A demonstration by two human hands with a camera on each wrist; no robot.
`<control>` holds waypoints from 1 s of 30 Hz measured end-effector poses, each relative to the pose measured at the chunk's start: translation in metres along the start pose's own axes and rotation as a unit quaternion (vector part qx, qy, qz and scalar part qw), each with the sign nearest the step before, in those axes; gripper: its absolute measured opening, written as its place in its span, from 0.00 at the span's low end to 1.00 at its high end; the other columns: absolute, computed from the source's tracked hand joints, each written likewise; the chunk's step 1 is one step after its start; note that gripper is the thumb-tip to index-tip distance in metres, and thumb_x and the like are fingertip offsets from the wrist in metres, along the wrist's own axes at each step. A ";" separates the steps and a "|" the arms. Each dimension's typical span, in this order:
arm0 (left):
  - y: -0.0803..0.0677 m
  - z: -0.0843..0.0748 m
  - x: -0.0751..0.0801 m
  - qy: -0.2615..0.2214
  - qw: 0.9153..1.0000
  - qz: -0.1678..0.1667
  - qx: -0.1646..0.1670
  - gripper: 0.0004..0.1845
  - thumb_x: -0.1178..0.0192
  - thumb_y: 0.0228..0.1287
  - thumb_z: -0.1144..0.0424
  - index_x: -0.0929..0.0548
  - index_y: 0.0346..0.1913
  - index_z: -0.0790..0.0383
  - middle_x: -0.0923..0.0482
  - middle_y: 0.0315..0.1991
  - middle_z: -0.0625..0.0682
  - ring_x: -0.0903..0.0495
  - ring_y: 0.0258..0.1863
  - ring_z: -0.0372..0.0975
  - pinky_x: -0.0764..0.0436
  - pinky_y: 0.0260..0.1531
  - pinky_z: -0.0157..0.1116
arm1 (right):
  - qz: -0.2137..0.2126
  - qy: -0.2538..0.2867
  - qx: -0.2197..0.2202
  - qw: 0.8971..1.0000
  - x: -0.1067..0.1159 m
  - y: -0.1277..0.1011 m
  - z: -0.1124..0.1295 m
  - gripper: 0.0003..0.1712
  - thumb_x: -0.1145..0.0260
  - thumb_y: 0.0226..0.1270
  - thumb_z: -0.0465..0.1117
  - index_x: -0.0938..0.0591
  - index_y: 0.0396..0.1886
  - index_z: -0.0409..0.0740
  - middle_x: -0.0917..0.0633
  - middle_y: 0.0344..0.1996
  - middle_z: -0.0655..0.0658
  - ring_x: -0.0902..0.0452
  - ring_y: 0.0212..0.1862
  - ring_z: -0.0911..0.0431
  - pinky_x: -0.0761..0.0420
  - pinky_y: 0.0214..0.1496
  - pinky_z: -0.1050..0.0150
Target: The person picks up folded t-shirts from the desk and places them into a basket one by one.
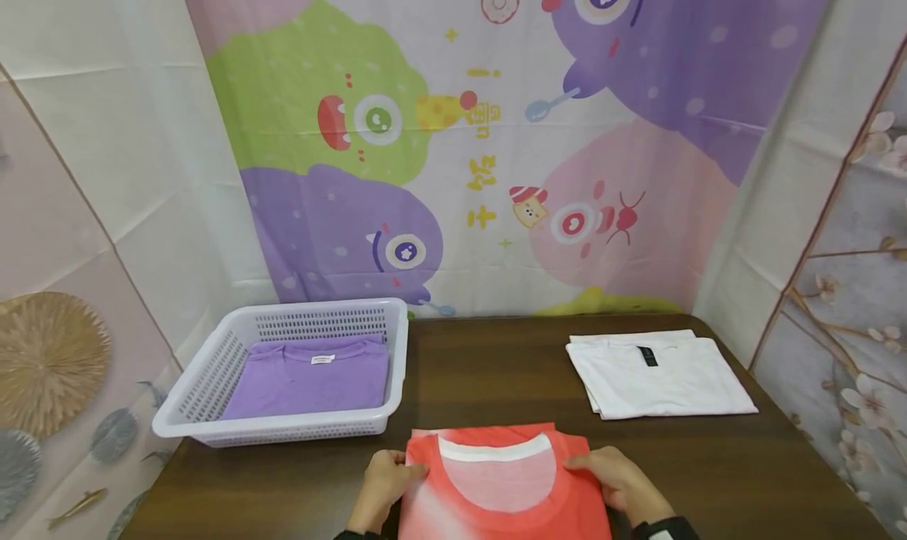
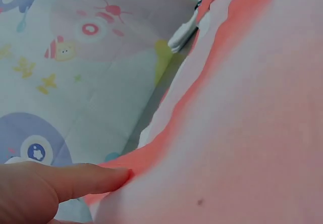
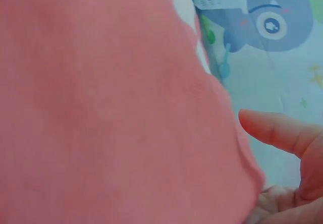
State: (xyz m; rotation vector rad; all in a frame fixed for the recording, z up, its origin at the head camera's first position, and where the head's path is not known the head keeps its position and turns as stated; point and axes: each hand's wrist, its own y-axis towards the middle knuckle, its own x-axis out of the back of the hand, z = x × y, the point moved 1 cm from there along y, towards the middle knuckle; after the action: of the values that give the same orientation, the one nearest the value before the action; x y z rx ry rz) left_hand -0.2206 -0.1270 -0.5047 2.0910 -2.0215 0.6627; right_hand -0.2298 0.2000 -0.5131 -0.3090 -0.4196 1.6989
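At the bottom centre of the frame, the left hand (image 1: 386, 477) and right hand (image 1: 615, 477) each pinch a side of the folded red shirt (image 1: 503, 489) on the desk (image 1: 496, 367), and both grips should keep level so the fold stays flat.

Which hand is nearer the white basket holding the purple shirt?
Left. The left hand grips the red shirt at its left edge, just below the white basket; the right hand holds the shirt's far side, nearer the white shirts.
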 end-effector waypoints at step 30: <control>-0.008 -0.004 -0.012 -0.027 0.994 -0.103 0.001 0.15 0.35 0.54 0.65 0.16 0.39 0.76 0.16 0.30 0.60 0.24 0.30 0.40 0.26 0.31 0.35 | -0.144 -0.069 -0.001 0.987 -0.026 -0.005 0.013 0.18 0.34 0.53 0.36 0.22 0.40 0.27 0.16 0.27 0.45 0.21 0.29 0.55 0.19 0.35 0.59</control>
State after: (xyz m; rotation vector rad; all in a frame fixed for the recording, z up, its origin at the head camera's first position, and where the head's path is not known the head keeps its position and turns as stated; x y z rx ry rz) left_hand -0.2138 -0.1134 -0.5044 2.3003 -1.7978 0.5799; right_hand -0.2266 0.1735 -0.5006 -0.1250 -0.5414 1.4396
